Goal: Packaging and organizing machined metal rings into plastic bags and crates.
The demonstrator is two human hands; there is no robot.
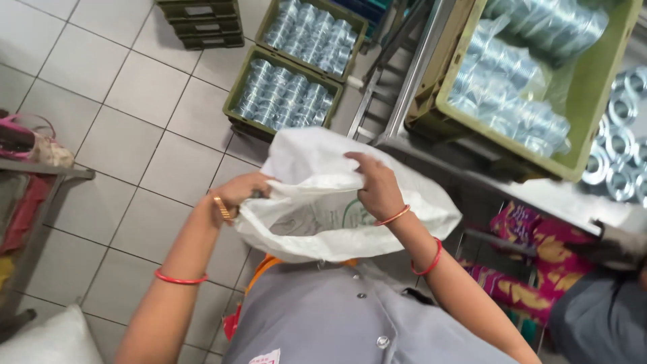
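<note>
Left hand point(241, 192): fingers curled over the near edge of the white woven sack point(337, 199), gripping the cloth; a gold bangle sits at the wrist.
Right hand point(376, 185): closed on the sack's upper rim, knuckles up, pinching a fold of fabric.
White woven sack: held up in front of the chest, between both hands and above the grey buttoned garment point(337, 317); the two grips are apart, seemingly to keep the mouth spread.
Green crate on bench point(586, 135): to the right, holding rows of shiny metal rings wrapped in clear film.
Loose metal rings point(620, 148): lying on the bench just beside that crate.
Floor crates point(283, 87): two green crates of similar rings on the tiled floor point(135, 135), well apart from the sack.
Neighbouring person point(532, 249): brightly patterned clothing at right, under the bench edge.
</note>
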